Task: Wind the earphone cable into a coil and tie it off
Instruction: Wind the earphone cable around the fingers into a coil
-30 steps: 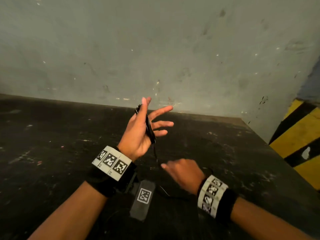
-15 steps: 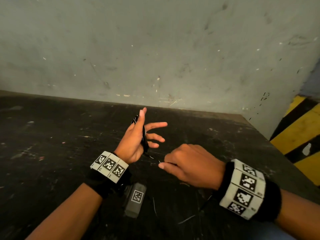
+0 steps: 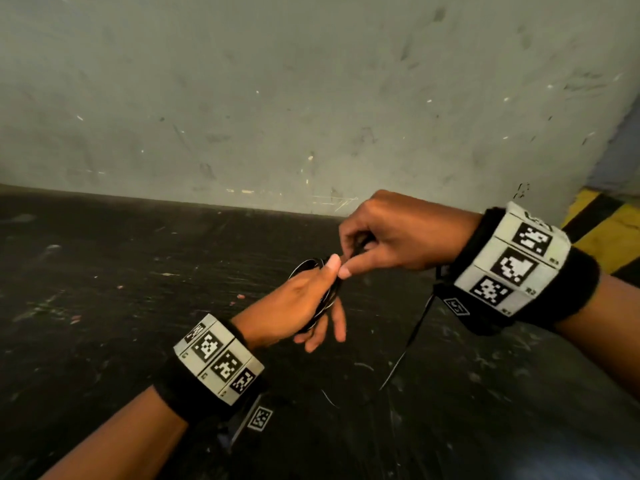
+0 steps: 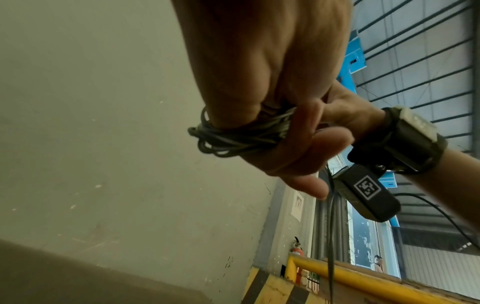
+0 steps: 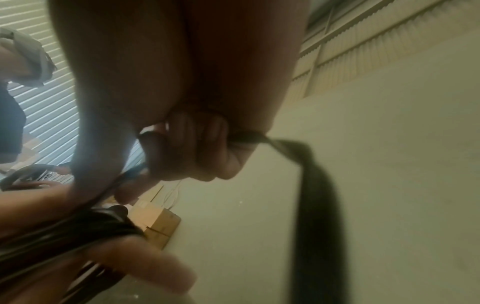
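The left hand (image 3: 294,303) stands out over the middle of the worktop (image 3: 104,306), well above it, serving as a former: the earphone cable (image 4: 228,139) lies in several loops round its fingers, and the thumb presses down on the bundle, I judge to stop the turns springing loose. The lower fingers (image 3: 332,320) hang straight and slightly apart. Just beside it, the right hand (image 3: 391,237) has its thumb and forefinger pinched on the cable where it leaves the coil, other fingers curled in, feeding the next turn; the free tail (image 3: 412,337) drops from it toward the worktop's near right. The worktop is dark, scuffed and flecked. A pale, scratched wall (image 3: 311,98) runs along its far edge, and yellow-and-black hazard striping (image 3: 609,233) shows past the far right corner.
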The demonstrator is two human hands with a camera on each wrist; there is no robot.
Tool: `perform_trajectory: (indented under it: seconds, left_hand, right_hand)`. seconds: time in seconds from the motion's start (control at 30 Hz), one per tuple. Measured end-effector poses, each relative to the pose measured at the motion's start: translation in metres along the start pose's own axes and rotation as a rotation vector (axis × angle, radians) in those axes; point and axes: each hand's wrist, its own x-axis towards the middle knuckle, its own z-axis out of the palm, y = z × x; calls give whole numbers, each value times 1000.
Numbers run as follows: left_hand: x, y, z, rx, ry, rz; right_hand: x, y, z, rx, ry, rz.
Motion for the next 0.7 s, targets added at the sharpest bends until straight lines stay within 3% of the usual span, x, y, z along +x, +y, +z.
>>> perform_trajectory:
  seconds: [0.27,0.47,0.6,0.7]
  left_hand:
    - [-11,3,-6,-36,-219,36]
    - [-13,22,-15,-450,-279,186]
    - [-3,39,-24,-711,-141,315]
    - [7,45,-29,-771,-7,333]
  right_hand:
    - [0,27,-14,73,138,13]
    - [7,47,50,444,342,145]
    - [10,32,104,440,401,168]
    - [15,10,126,356,303,178]
